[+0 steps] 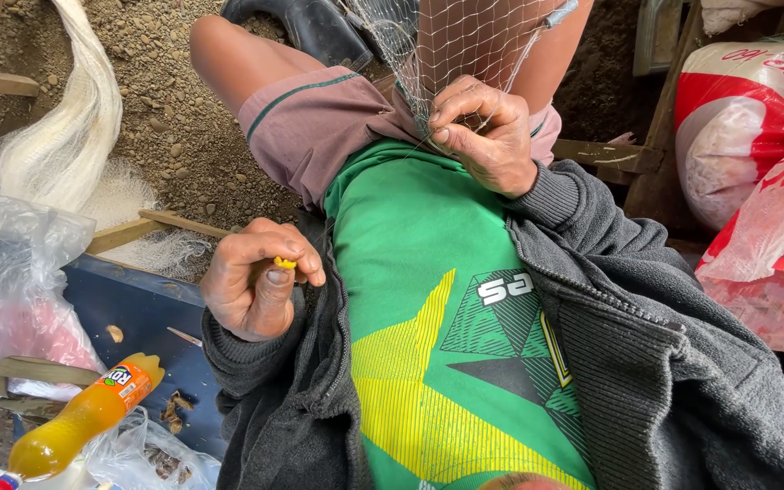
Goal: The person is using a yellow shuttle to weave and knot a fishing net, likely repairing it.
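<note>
Just above the green shirt, at the person's lap, the right hand is pinching a fold of fine mesh net between thumb and fingertips, closed tight on the thread near the net's lower edge. The net is hanging down from above the shirt, stretched over the knees, with a small grey weight or clip showing on its upper edge. Left of the shirt, the left hand is curling shut around a small yellow piece, most likely a netting needle or shuttle, with only its tip showing between thumb and forefinger; the thread between it and the net is too thin to make out.

Judging from the pictures, the net work is sitting somewhere in the middle: a good stretch of mesh is already hanging knotted, while the hands are working at its lower edge, so more looks left to do. How much is left cannot be told, since the net is running out of view.

Further left of the shirt, a blue worktop is carrying an orange drink bottle lying on its side and clear plastic bags. Beyond that, a white bundle of twine is lying on the gravel ground. Right of the shirt, red and white sacks are piling up.
</note>
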